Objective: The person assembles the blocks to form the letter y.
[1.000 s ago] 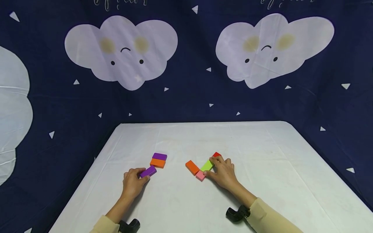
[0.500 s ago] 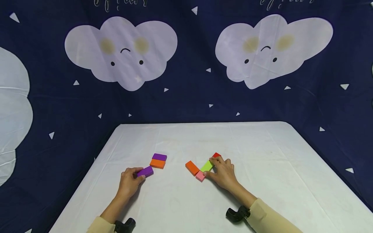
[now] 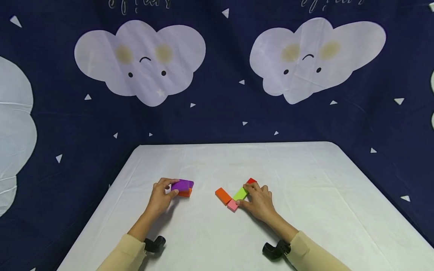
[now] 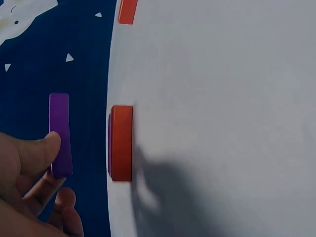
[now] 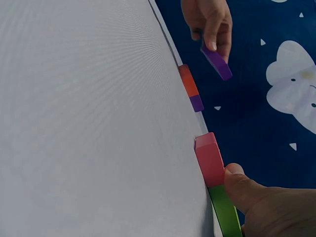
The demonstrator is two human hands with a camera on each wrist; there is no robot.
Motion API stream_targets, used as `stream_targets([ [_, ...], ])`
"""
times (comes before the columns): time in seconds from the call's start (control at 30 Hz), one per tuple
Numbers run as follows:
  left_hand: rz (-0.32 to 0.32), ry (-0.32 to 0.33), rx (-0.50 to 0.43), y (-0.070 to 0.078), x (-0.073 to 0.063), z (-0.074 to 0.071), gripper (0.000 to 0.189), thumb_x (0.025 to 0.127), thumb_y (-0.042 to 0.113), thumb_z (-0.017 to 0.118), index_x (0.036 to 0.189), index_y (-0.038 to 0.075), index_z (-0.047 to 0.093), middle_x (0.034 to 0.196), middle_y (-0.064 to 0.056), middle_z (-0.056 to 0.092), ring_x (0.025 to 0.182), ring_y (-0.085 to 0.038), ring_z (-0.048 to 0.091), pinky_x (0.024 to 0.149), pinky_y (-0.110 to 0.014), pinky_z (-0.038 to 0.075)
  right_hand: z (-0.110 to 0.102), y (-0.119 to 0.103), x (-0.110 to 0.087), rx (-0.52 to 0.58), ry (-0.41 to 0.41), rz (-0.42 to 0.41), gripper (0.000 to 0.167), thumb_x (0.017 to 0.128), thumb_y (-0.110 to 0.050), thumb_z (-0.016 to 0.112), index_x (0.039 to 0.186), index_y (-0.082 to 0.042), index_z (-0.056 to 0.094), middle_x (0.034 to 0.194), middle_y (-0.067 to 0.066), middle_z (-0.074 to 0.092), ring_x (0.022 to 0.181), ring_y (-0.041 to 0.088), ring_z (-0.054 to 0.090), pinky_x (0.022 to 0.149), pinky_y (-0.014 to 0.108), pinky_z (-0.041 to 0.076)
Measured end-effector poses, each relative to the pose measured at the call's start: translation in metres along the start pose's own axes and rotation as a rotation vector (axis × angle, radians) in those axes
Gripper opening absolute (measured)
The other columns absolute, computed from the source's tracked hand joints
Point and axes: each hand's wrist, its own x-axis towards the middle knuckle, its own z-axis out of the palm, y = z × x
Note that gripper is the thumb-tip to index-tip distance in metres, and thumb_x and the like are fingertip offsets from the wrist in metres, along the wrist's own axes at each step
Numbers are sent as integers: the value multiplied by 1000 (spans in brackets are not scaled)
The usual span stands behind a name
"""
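Nothing readable. Only two scraps of pale cursive lettering [image 3: 137,4] along the top edge of the head view, seemingly upside down on the navy cloud-patterned backdrop [image 3: 217,120], cropped too short to make out.

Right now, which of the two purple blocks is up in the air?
The purple block pinched by the left hand; the other purple block lies on the table beside an orange block.

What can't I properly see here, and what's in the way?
Head view: the red block, partly covered by the right hand.
Head view: the lying purple block, partly hidden behind the held purple block in the left hand.
Left wrist view: the upper orange block, cut off by the top edge.
Right wrist view: the green block, cut off by the bottom edge.
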Motion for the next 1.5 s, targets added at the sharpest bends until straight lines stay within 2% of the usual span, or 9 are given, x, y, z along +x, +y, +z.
stream_targets([
  [0.17,21,-83,-30,6,9,13,33,82,1,66,115,6,66,118,-12,59,102,-29,45,79,-31,35,-1,-2,0,6,-7,3,63,71,-44,77,123,-11,63,115,3,58,83,21,38,69,31,23],
  [0.37,53,-147,-50,13,20,25,32,83,0,66,114,7,67,118,-11,60,103,-26,44,87,-35,37,-2,-3,0,2,-8,0,63,71,-43,78,123,-11,62,115,3,58,83,22,38,69,31,23],
  [0.43,74,-173,-59,15,24,29,31,82,0,66,112,7,67,117,-10,61,101,-25,43,85,-32,36,-2,-2,0,1,-9,-1,63,71,-43,77,123,-11,62,115,4,58,83,22,38,68,32,23],
  [0.57,95,-258,-78,16,32,35,30,84,2,65,112,10,68,116,-7,61,99,-23,41,72,-23,42,-2,-2,1,2,-12,2,63,72,-43,77,123,-11,62,115,4,58,83,23,39,68,32,23],
  [0.7,150,-336,-58,16,39,40,30,85,5,65,114,11,67,113,-4,62,97,-24,41,73,-25,36,-2,-2,0,3,-15,7,63,71,-44,77,123,-11,62,116,4,58,83,23,39,68,32,23],
  [0.77,187,-354,-39,15,43,43,30,85,6,65,114,12,67,111,-3,62,96,-25,41,77,-28,31,-2,-2,0,2,-18,9,63,71,-44,77,123,-12,62,116,4,58,83,23,39,68,32,23],
  [0.87,223,-377,-20,16,48,46,30,84,7,66,114,12,68,113,-2,63,99,-26,43,81,-32,30,-2,-2,1,0,-17,8,63,71,-45,77,123,-12,62,116,3,58,83,23,39,68,31,24],
  [1.13,277,-447,51,22,61,52,30,84,7,67,113,13,68,117,-1,63,103,-22,42,88,-39,25,-1,0,1,-3,1,1,63,71,-45,77,122,-11,63,115,3,58,83,22,38,68,31,22],
  [1.5,233,-484,110,21,67,64,29,84,7,66,112,15,69,117,0,63,106,-21,42,92,-40,28,0,0,0,2,-11,11,63,71,-45,77,123,-12,62,116,3,58,85,22,39,69,32,24],
])
